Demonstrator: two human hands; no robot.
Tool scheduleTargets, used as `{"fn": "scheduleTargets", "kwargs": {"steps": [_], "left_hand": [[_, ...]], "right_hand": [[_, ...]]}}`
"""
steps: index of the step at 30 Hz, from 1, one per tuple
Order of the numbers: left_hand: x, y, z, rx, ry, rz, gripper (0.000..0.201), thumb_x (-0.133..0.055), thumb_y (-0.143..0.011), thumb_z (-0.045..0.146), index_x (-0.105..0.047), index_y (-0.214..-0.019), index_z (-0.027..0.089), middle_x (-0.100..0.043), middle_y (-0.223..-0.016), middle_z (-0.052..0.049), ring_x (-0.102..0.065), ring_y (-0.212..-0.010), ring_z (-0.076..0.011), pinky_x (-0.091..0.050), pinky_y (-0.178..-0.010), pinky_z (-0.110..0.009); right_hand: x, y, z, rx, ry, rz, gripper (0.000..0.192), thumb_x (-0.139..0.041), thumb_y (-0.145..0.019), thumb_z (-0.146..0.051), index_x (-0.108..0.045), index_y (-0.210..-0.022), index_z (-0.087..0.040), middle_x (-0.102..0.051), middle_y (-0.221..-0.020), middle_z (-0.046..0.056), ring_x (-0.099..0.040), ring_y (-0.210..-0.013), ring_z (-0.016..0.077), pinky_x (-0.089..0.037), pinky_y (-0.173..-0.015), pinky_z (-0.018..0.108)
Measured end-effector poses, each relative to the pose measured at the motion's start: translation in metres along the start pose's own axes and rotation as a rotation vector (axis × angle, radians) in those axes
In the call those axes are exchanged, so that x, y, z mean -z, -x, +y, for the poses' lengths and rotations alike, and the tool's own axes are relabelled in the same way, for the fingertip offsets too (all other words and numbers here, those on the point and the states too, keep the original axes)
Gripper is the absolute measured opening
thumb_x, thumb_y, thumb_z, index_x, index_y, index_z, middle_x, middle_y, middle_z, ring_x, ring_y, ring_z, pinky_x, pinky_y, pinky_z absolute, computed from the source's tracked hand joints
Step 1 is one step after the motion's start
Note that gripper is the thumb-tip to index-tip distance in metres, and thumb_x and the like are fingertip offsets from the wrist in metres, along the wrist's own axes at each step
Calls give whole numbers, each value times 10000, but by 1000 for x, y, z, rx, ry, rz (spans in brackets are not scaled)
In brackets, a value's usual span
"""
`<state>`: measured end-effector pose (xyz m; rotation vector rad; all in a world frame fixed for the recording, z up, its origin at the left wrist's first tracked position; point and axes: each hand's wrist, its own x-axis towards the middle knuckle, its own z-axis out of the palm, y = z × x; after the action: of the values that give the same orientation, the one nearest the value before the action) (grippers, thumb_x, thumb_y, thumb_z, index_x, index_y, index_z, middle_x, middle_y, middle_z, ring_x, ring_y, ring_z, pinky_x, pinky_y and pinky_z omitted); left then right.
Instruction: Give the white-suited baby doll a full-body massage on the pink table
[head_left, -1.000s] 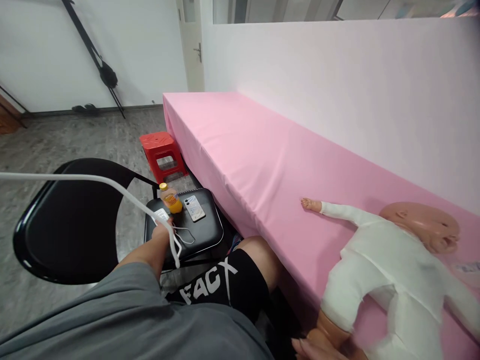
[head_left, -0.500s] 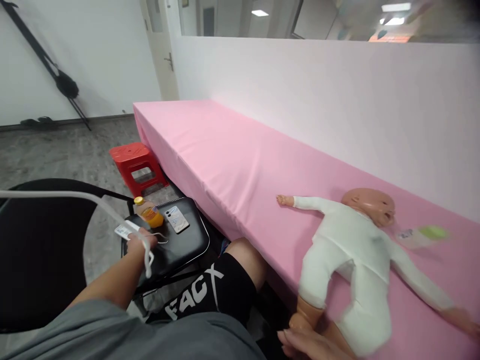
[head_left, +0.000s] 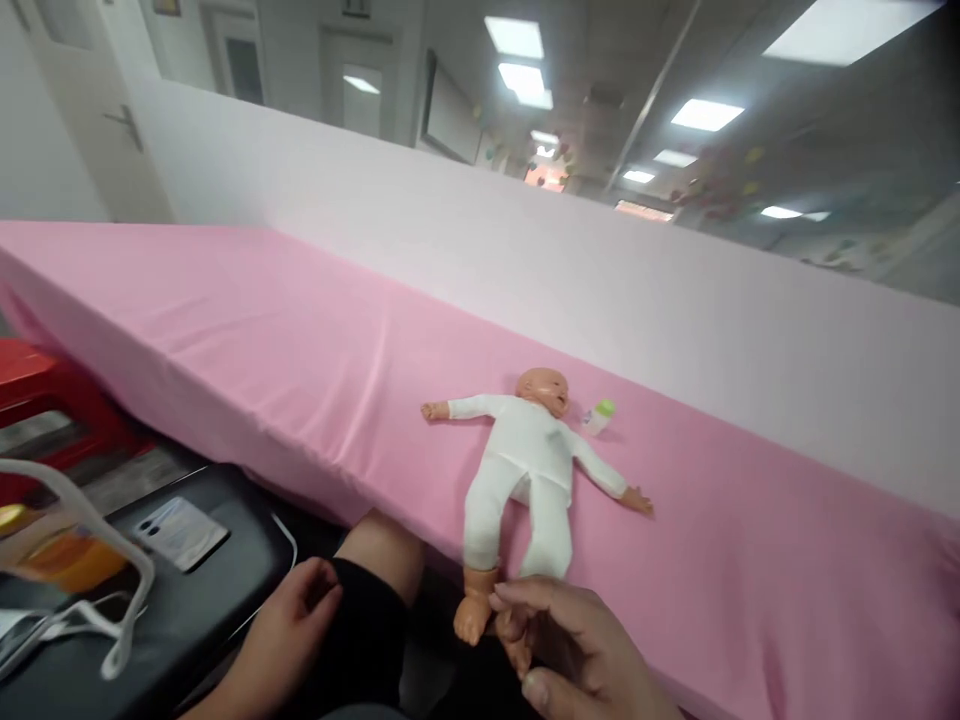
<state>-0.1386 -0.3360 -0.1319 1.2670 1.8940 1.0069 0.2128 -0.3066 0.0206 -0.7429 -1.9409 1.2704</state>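
My left hand [head_left: 289, 625] is beside the black chair seat, over my thigh, its fingers curled in and nothing visible in them. At the table's front edge my right hand [head_left: 592, 640] is half curled, thumb and fingers apart. It is right by one foot of the baby doll [head_left: 529, 440], partly covering it; whether it touches the foot I cannot tell. The doll lies on its back in a white suit, arms spread, head turned to the side. Near its head lies a small bottle [head_left: 598, 418] with a green cap.
A pink cloth covers the long table [head_left: 300, 330], which runs along a low white wall [head_left: 420, 215]. To the left, the black chair seat [head_left: 217, 530] bears a phone [head_left: 181, 532] and a bottle of orange drink [head_left: 67, 560]. A white cord [head_left: 82, 510] hangs before it. A red stool [head_left: 45, 400] stands beyond.
My view has swung right. My left hand has come away from the white item and cord at the chair and moved toward my thigh. My right hand has come further into view.
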Motion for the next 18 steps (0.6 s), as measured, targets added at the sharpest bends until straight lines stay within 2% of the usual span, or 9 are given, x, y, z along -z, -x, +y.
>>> {"fn": "scheduleTargets", "kwargs": {"steps": [2,4,7,9,11,13,15,18], "left_hand": [[-16,-3,64,-288,42,-33,203,-544,-878,480,-584,-771,311,-646,-806,-38,-631,-769,-251,-549,-724,-393],[-28,-8,127,-499,107,-59,223,-511,-926,454,-576,-765,313,-606,-784,-44,-596,-739,-237,-540,-697,-387],[-46,-28,214,-753,200,-41,185,-528,-938,395,-566,-783,301,-571,-782,-55,-575,-752,-234,-533,-702,-399],[-61,-56,262,-871,233,46,134,-550,-928,350,-576,-815,284,-557,-759,-44,-580,-783,-235,-538,-784,-414],[-77,-96,301,-887,271,100,66,-565,-909,294,-613,-882,260,-598,-829,-38,-584,-779,-208,-533,-804,-387],[-94,-143,329,-812,284,99,80,-577,-895,270,-642,-923,236,-653,-925,-38,-601,-776,-183,-530,-819,-362],[-111,-188,346,-686,241,82,103,-572,-891,251,-659,-935,216,-689,-986,-51,-630,-827,-189,-526,-853,-358],[-135,-242,355,-580,125,17,210,-583,-894,261,-697,-1052,185,-706,-1159,-117,-673,-997,-239,-511,-929,-380]], "right_hand": [[11,-4,-1,-3,15,74,510,-687,-959,-518,-640,-1403,-274,-722,-1087,115,-722,-917,224,-615,-813,373],[25,-14,-6,-49,99,154,448,-692,-962,-502,-690,-1323,-237,-722,-1046,109,-706,-942,226,-597,-851,377],[50,-40,-10,-84,145,210,386,-681,-972,-472,-719,-1256,-213,-736,-1069,113,-672,-885,201,-572,-812,347],[70,-62,-7,-84,133,266,385,-707,-954,-449,-709,-1267,-225,-740,-1162,115,-670,-965,212,-553,-877,369],[92,-87,2,-109,114,360,397,-710,-936,-482,-720,-1223,-208,-750,-1128,110,-679,-954,221,-546,-890,392],[116,-112,15,-157,135,465,423,-731,-890,-519,-741,-1149,-185,-752,-1047,95,-666,-879,212,-535,-823,371],[139,-137,31,-176,134,584,418,-721,-876,-522,-744,-1104,-173,-743,-997,79,-652,-892,209,-520,-810,350],[170,-174,58,-199,129,792,391,-726,-835,-485,-735,-1051,-159,-731,-996,69,-641,-906,205,-515,-827,338]]}}
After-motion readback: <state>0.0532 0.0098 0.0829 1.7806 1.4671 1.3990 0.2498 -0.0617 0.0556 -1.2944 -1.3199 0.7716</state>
